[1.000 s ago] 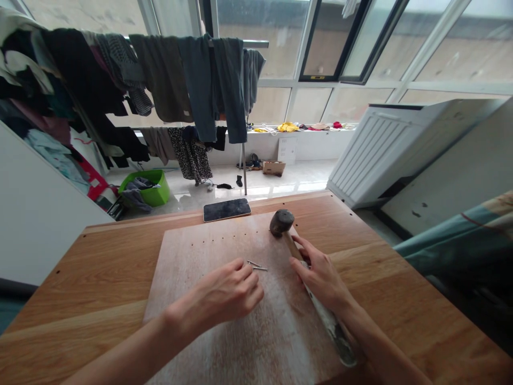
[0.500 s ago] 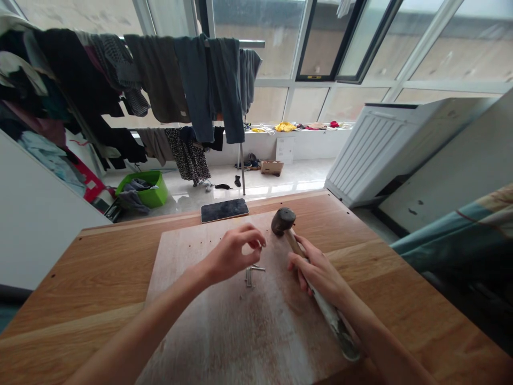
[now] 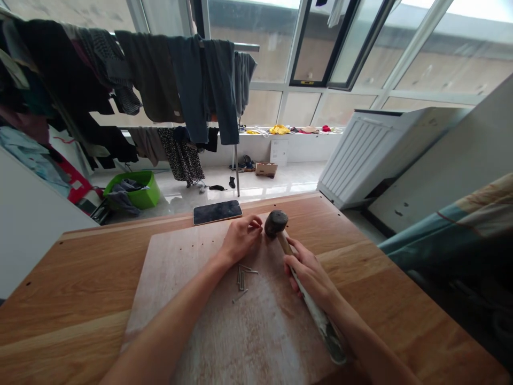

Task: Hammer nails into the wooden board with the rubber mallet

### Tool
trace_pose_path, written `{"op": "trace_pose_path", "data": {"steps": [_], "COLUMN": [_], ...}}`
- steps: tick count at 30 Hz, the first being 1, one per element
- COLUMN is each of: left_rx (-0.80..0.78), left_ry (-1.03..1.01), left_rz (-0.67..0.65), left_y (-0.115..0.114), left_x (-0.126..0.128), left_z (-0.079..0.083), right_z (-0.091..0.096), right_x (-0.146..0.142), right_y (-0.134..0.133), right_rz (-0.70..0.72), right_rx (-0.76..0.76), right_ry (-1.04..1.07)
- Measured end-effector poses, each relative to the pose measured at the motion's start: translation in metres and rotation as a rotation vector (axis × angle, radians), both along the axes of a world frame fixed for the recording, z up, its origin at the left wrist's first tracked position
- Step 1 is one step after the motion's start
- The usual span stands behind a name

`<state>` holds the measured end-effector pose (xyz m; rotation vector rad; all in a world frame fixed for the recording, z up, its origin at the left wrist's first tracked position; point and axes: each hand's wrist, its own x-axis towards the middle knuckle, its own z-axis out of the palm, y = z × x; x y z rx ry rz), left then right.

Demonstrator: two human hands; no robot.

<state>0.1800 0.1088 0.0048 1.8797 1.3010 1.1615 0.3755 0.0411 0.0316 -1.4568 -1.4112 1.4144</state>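
Observation:
My right hand point(image 3: 306, 267) is wrapped around the pale, worn handle of a hammer point(image 3: 312, 305). Its thick dark head tilts over the far part of a whitish wooden board point(image 3: 224, 342). Close to the left of that head, my left hand point(image 3: 242, 238) is low over the board, fingertips pinched together. Whatever those fingertips hold is too small or hidden to make out. Several loose nails point(image 3: 241, 279) lie on the board just below my left wrist. A row of small dark holes or nail heads runs along the board's far left.
A black phone point(image 3: 217, 212) lies at the far edge of the wooden table point(image 3: 72, 278). Beyond stand a drying rack with clothes point(image 3: 188, 85), a green basket point(image 3: 148, 195) and a white ribbed appliance point(image 3: 356, 155). A curtain point(image 3: 444, 224) hangs at the right.
My left hand has moved up and away across the board, lower toward its surface, beside the hammer head. The nails are now more in view. My right hand still grips the hammer.

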Motion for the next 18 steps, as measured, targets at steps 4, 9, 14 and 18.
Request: {"op": "trace_pose_path", "data": {"steps": [4, 9, 14, 18], "left_rx": [0.039, 0.059, 0.057, 0.066], "left_ry": [0.023, 0.035, 0.032, -0.002], "left_rz": [0.004, 0.022, 0.037, 0.021], "left_y": [0.0023, 0.0034, 0.0025, 0.0028], "left_x": [0.0008, 0.0012, 0.0008, 0.0004], "left_z": [-0.0016, -0.0060, -0.0046, -0.0054], "right_z": [0.0006, 0.0031, -0.0019, -0.0055], "right_x": [-0.0002, -0.0016, -0.0079, -0.0086], "right_y": [-0.0003, -0.0028, -0.0052, -0.0050], "right_rz": [0.002, 0.019, 0.051, 0.082], "right_rx": [0.035, 0.081, 0.078, 0.080], "right_ry": [0.049, 0.172, 0.271, 0.334]}}
